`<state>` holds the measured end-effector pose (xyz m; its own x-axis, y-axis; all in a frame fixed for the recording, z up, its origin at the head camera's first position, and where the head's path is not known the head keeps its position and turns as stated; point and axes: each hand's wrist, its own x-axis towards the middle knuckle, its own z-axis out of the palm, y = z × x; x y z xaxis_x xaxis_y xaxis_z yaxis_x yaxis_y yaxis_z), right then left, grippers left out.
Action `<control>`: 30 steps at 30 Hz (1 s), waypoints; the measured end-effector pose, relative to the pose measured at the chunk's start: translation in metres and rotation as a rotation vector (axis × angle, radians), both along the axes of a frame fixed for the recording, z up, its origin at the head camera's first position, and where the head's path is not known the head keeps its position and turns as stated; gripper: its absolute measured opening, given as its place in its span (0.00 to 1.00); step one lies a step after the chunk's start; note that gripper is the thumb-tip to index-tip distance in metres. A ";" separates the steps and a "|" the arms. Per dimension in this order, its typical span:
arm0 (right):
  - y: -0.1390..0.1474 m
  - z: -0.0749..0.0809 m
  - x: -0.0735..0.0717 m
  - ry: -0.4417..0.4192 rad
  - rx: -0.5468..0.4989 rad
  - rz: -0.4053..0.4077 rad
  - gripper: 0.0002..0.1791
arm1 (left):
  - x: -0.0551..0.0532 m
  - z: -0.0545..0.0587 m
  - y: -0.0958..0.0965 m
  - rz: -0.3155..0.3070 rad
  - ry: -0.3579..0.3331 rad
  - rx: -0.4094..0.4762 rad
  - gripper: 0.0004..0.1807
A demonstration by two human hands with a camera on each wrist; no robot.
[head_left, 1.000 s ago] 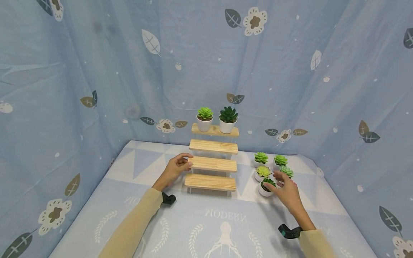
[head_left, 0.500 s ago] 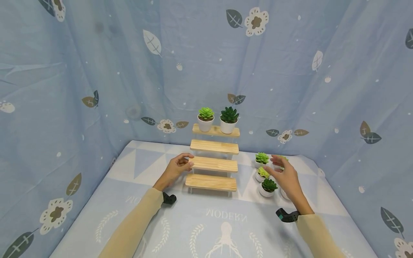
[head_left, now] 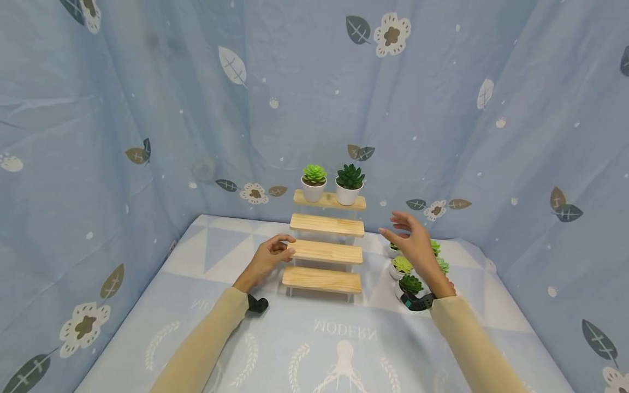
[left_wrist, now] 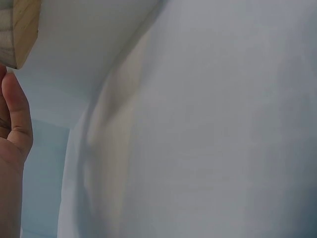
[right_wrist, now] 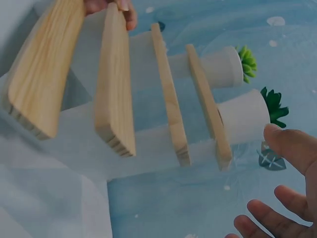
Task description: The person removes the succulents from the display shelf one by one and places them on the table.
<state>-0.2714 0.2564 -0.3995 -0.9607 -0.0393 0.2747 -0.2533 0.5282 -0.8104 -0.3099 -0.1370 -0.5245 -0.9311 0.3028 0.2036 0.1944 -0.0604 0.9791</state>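
A four-step wooden display stand (head_left: 326,222) rises at the middle of the head view. On its top step are two white pots, one with a light green succulent (head_left: 313,183) and one with a dark green succulent (head_left: 349,184). My left hand (head_left: 266,258) pinches the left end of the second step from the bottom; a corner of that board (left_wrist: 24,29) appears by the fingertips in the left wrist view. Held in the air to the right of the stand, my right hand (head_left: 414,242) has its fingers apart and nothing between them. In the right wrist view its thumb overlaps the dark green plant's edge.
Several potted succulents are grouped on the table right of the stand, partly hidden behind my right arm; a dark green one (head_left: 410,284) and a yellow-green one (head_left: 402,265) show at the front. Blue patterned curtain (head_left: 275,131) encloses the table.
My right hand has moved from beside the grouped succulents up, forward and leftward toward the stand, its fingers spread throughout. My left hand stays on the same step.
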 end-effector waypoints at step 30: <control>-0.062 0.025 -0.065 -0.020 -0.067 0.100 0.52 | -0.001 -0.003 -0.002 -0.020 0.007 0.029 0.23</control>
